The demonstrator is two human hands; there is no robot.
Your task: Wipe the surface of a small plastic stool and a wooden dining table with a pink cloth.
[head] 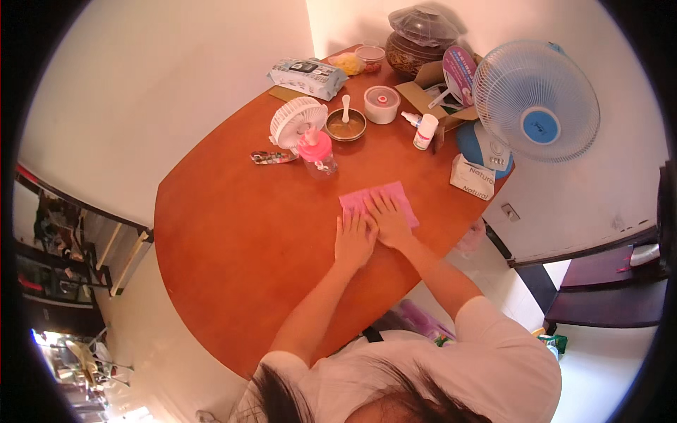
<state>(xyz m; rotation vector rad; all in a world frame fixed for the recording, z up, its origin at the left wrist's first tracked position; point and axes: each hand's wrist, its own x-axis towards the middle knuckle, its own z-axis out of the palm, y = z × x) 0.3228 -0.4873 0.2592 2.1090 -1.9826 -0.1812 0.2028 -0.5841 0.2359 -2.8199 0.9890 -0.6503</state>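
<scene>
A pink cloth [408, 210] lies flat on the brown wooden table [238, 254], near its right side. My right hand [389, 219] rests palm down on the cloth with its fingers apart. My left hand [355, 238] is beside it, fingertips on the cloth's lower left edge and the palm over the wood; the two hands touch or overlap at the thumbs. Neither hand grips anything. Beyond the cloth stands a clear bottle with a pink lid [316, 150]. What lies beneath the palms is hidden.
Behind the bottle are a small white fan [297, 122], a metal bowl with a spoon [345, 129], a lidded white container [382, 111] and a wipes pack [308, 79]. To the right stand a white bottle [425, 132], an open cardboard box [418, 90], a tissue pack [472, 180] and a blue fan [537, 106].
</scene>
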